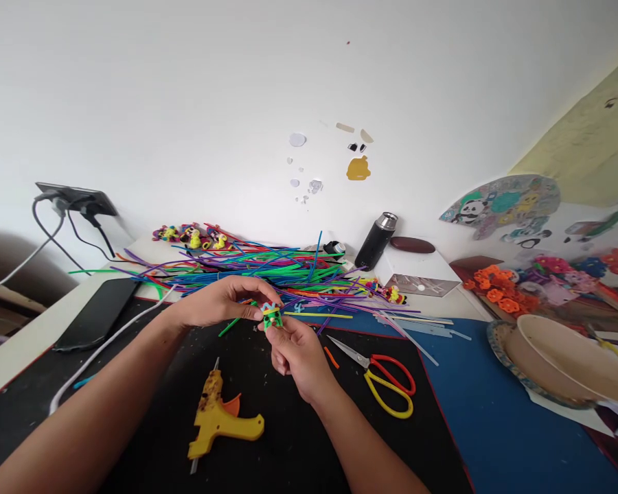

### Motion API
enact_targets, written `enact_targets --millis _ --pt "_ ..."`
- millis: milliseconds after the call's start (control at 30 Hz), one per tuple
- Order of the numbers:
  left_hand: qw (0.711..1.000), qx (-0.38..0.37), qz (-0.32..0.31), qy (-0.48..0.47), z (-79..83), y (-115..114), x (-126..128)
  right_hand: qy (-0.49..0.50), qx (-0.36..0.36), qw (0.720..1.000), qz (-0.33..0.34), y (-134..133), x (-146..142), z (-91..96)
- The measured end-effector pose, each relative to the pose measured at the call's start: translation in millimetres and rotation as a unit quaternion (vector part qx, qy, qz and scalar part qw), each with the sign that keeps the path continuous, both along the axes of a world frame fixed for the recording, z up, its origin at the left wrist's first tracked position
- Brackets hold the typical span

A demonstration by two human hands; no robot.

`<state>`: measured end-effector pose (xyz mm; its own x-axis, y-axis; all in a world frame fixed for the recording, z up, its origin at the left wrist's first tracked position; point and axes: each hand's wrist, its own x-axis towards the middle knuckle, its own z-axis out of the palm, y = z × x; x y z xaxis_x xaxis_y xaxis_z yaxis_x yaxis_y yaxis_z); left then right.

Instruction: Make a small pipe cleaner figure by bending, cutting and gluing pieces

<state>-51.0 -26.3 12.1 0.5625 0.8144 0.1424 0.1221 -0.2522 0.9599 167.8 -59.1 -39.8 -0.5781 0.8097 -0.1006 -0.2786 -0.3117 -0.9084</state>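
Figure of green pipe cleaner, small, pinched in the air just beyond the glue gun and a little right of its nozzle. Carried a thin green stem on its left side, long axis slanting down and left, free end aimed at the mat beyond the gun's nozzle. Showed pale blue loops on top and red and yellow specks on its face; too small to make out further, lower part covered by fingers. Clamped from the left by the left hand, thumb and fingertips closed on its top. Clamped from below by the right hand, fingers closed on its base. Met at the figure, both hands; forearms cut off by the bottom edge. Lay right of the gun: red and yellow scissors, blades aimed up and left. Spread well beyond the gun: pile of coloured pipe cleaners, mostly running left to right. Rested left of and beyond the gun: dark phone.
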Motion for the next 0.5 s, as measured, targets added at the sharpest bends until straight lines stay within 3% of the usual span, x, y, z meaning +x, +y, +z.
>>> enact_targets --millis 500 --pt "1.0 -0.001 0.013 -0.002 -9.1 4.0 -1.3 0.005 -0.011 1.0 -0.003 0.6 0.3 -0.6"
